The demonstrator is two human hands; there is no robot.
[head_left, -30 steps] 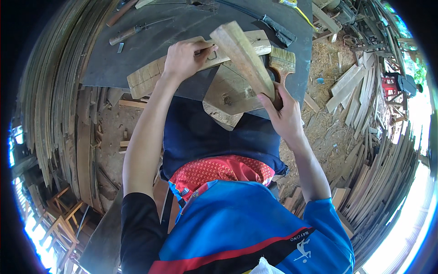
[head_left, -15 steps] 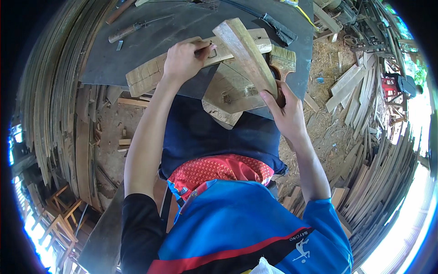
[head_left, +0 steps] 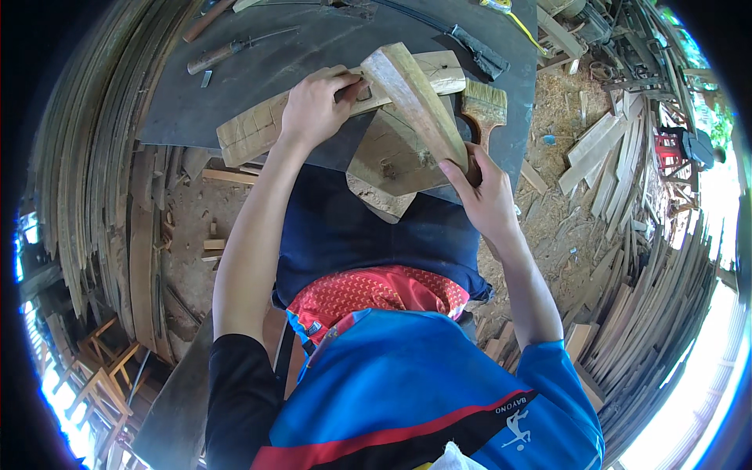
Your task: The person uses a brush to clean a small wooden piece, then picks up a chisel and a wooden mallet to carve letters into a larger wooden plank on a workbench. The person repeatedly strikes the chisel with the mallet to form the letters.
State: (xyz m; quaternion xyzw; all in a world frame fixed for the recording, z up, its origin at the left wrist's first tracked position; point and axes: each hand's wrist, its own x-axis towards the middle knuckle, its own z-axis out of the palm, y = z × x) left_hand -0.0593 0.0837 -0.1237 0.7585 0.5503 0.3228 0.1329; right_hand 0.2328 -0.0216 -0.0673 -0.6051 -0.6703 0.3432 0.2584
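Note:
A long pale wooden board (head_left: 258, 129) with pencilled lines lies slanting across the dark table. My left hand (head_left: 317, 110) is over it, fingers pinched beside a small marked slot; what they hold there is hidden. My right hand (head_left: 486, 192) grips the lower end of a square wooden bar (head_left: 411, 94), whose upper end rests on or hovers over that board; I cannot tell which. Beneath the bar is a flat angular wooden piece (head_left: 388, 168) at the table's front edge. A wide bristle brush (head_left: 484, 106) lies just right of the bar.
On the dark table (head_left: 180, 113) are a wooden-handled tool (head_left: 215, 61), a black wrapped tool (head_left: 478, 55) and a yellow tape measure (head_left: 497, 8). Planks are stacked left (head_left: 94, 172) and right (head_left: 595, 157). Wooden chairs (head_left: 110, 376) stand lower left; a red chair (head_left: 667, 149) is far right.
The bar in my right hand shifted up and back, and is now slightly lower and more left. My left hand stays at the board with only slight finger movement.

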